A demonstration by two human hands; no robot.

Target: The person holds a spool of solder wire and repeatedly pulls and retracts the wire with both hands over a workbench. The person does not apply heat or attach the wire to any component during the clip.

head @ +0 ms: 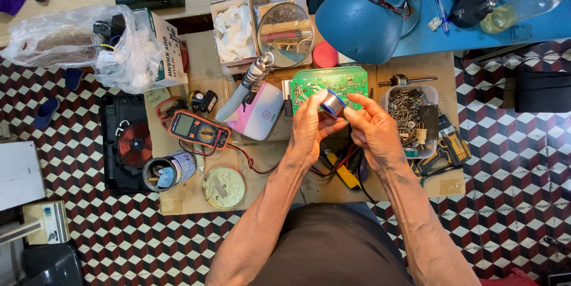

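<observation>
A: Head view, spool first. Small solder spool, blue rims, silver winding, held up between both hands just over the green circuit board.
B: Which hand had it?
A: Left hand, fingers curled round the near rim, clearly gripping. Right hand just beside, half open, fingertips at or near the spool's right edge; couldn't tell whether pinching a strand.
B: Axis?
A: Looked tilted, one flat face turned up and toward the right hand. Not fully sure.
B: Nearer hand?
A: Left, already on it. Right close, touching or nearly.
B: Underneath?
A: Brown cardboard sheet spread on a red, white and black cube-patterned tile floor. Orange multimeter well left, pink-and-white device near the left hand, clear tub of screws just right of the right hand.
B: Further out?
A: Blue desk lamp above the board, round magnifier, box of white cotton, plastic bag far left.
</observation>
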